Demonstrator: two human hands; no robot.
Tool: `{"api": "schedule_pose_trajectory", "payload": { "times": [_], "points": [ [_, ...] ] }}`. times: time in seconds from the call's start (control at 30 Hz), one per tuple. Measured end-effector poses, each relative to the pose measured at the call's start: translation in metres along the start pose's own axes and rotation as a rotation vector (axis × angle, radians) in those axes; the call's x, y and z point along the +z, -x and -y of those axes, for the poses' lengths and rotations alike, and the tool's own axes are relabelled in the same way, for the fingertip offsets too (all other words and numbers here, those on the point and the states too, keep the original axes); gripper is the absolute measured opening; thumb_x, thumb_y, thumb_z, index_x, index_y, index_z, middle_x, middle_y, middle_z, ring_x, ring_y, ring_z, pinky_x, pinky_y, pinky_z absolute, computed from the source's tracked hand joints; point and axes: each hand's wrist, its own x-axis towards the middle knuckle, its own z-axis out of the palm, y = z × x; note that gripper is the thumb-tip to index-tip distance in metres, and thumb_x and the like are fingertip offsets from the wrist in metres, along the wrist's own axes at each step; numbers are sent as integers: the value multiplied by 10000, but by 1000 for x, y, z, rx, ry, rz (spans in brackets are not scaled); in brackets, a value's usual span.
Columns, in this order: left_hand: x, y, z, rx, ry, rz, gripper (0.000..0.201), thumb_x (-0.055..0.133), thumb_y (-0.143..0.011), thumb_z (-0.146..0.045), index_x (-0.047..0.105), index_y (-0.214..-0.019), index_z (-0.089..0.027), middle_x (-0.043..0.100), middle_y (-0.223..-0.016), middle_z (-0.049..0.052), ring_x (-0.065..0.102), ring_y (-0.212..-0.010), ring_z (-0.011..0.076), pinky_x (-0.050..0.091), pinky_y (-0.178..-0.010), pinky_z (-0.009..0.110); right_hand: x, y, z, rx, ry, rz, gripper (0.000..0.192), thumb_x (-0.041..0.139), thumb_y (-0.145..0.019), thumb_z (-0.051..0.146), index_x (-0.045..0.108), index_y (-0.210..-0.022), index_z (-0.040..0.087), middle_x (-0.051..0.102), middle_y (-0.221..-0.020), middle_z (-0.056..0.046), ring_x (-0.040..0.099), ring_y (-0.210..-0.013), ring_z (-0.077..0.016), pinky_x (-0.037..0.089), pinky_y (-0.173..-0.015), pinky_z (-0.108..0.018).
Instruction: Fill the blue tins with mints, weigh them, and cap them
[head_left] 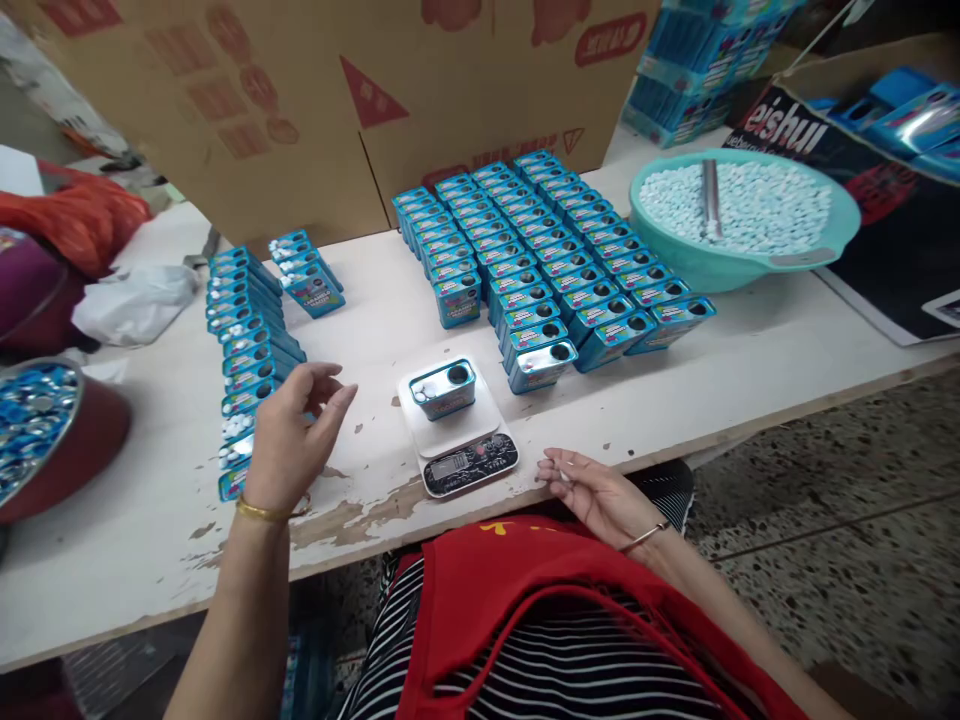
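A small blue tin (pixel 444 392) with a round dark hole in its top stands on a white kitchen scale (pixel 454 437); a few white candies lie on its lid. Left of the scale, my left hand (pixel 300 425) hovers near a row of blue tins (pixel 247 345) topped with white candies. Its thumb and loosely bent fingers are apart, and nothing shows between them. At the table's front edge, right of the scale, my right hand (pixel 592 490) is palm up, its fingers closed around small white candies (pixel 565 477).
Several rows of blue tins (pixel 536 255) stand behind the scale. A turquoise bowl (pixel 697 270) of pale candies with a metal scoop (pixel 709 200) sits at right. A reddish bowl (pixel 97 440) of blue-and-silver pieces is at left. A large cardboard box (pixel 322 150) stands along the back.
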Motion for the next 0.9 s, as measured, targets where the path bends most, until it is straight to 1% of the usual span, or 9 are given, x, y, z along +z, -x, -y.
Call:
{"api": "schedule_pose_trajectory", "payload": {
  "times": [0.1, 0.2, 0.3, 0.4, 0.5, 0.67, 0.77, 0.83, 0.9],
  "points": [
    [8, 13, 14, -41, 54, 36, 315, 587, -820, -386, 584, -1057, -178, 627, -793, 7, 586, -693, 113, 477, -655, 249, 12, 5, 7, -9, 91, 34, 280, 793, -636, 111, 652, -878, 106, 701, -805, -101, 665, -745, -121, 540, -671, -167],
    [16, 18, 19, -12, 101, 50, 314, 595, -826, -370, 584, -1077, -180, 637, -817, 12, 596, -716, 115, 486, -673, 254, 27, 7, 17, -66, 211, 89, 306, 816, -629, 225, 644, -856, 114, 686, -751, -67, 645, -682, -102, 510, -594, -157],
    [22, 17, 13, 78, 135, 56, 284, 589, -844, -341, 587, -1079, -181, 640, -858, 20, 585, -723, 109, 486, -678, 256, 43, 5, 29, -151, 358, 151, 313, 802, -644, 332, 632, -803, 123, 646, -677, -25, 579, -563, -75, 416, -451, -154],
    [26, 13, 2, 209, 144, 61, 208, 570, -864, -295, 598, -1033, -176, 624, -853, 23, 560, -712, 102, 469, -644, 243, 62, 1, 43, -244, 468, 182, 321, 783, -660, 378, 620, -786, 132, 620, -617, -3, 508, -488, -59, 338, -411, -173],
    [29, 8, -7, 313, 149, 80, 163, 552, -877, -250, 600, -1011, -169, 600, -826, 24, 546, -711, 103, 447, -611, 232, 84, -2, 56, -307, 550, 255, 293, 761, -694, 367, 620, -804, 136, 607, -576, 9, 472, -471, -54, 347, -450, -196],
    [34, 1, -13, 391, 167, 136, 175, 524, -898, -254, 595, -1042, -185, 585, -890, 35, 560, -747, 107, 469, -657, 247, 117, -10, 67, -362, 591, 356, 299, 774, -668, 356, 631, -804, 130, 613, -604, 1, 500, -502, -66, 371, -470, -208],
    [38, -2, -11, 407, 149, 189, 306, 569, -870, -352, 561, -1138, -205, 580, -987, 60, 573, -872, 150, 489, -772, 307, 121, -17, 58, -334, 505, 340, 308, 779, -655, 367, 625, -777, 130, 621, -664, -11, 533, -519, -72, 366, -437, -191],
    [46, -2, -6, 381, 126, 214, 529, 645, -791, -462, 498, -1231, -207, 577, -1082, 89, 557, -987, 204, 475, -855, 374, 116, -22, 44, -271, 415, 302, 301, 756, -686, 386, 618, -757, 127, 610, -644, -15, 535, -508, -75, 365, -418, -181],
    [60, 1, 0, 325, 119, 239, 706, 697, -707, -538, 447, -1278, -207, 568, -1169, 111, 536, -1077, 250, 445, -915, 429, 110, -26, 28, -165, 309, 247, 289, 713, -740, 391, 610, -741, 121, 586, -593, -14, 528, -486, -76, 367, -407, -173]
  ]
}}
